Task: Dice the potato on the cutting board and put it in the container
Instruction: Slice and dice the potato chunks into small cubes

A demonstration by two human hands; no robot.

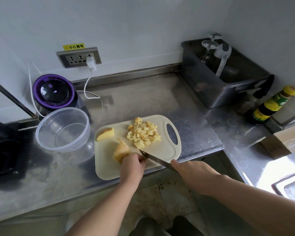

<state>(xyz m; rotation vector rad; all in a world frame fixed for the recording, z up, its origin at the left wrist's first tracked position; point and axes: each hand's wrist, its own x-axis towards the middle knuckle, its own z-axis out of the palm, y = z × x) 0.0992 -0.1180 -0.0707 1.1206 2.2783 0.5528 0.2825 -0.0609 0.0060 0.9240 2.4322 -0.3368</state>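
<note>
The pale yellow sliced potato chunk [121, 153] lies on the cream plastic cutting board [165, 150], pinned under the left hand [133, 165]; the right hand [191, 174] grips the steel knife [153, 158], blade just right of it, angling away-left.

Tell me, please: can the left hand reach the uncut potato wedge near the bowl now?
Probably yes. The left hand holds the sliced potato piece, and the potato wedge lies just beyond it on the cutting board. Nothing stands between them; the knife is on the other side.
</note>
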